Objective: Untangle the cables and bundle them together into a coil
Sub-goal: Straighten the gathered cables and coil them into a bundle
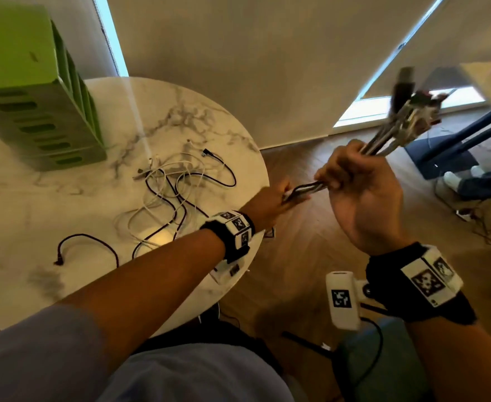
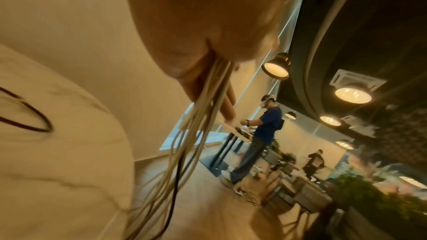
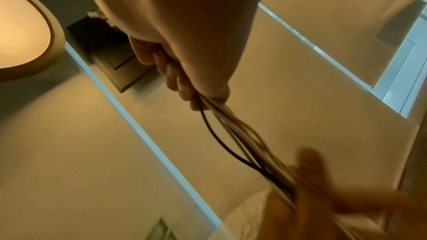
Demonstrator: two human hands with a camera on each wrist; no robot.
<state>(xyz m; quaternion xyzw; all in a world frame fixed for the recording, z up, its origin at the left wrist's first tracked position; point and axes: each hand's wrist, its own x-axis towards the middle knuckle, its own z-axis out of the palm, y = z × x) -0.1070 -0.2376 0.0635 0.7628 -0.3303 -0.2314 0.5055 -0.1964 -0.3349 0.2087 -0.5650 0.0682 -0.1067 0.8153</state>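
Observation:
A bundle of white and black cables (image 1: pixel 308 188) runs taut between my two hands, off the table's right edge. My right hand (image 1: pixel 363 184) is raised and grips the bundle in a fist; the plug ends (image 1: pixel 412 111) stick up beyond it, blurred. My left hand (image 1: pixel 282 198) holds the same bundle lower down, fingers closed round it. In the left wrist view the cable strands (image 2: pixel 203 119) hang down past my fingers. The right wrist view shows the cables (image 3: pixel 235 140) leaving my fist toward the blurred left hand (image 3: pixel 323 189). The cables' loose lengths (image 1: pixel 174 192) lie tangled on the marble table (image 1: pixel 64 198).
A green stacked organiser (image 1: pixel 35 91) stands at the table's back left. A dark cable end (image 1: pixel 60 261) lies at the front left. Wooden floor lies to the right, with another table's blue legs (image 1: pixel 464 134) and a standing person (image 2: pixel 261 134) further off.

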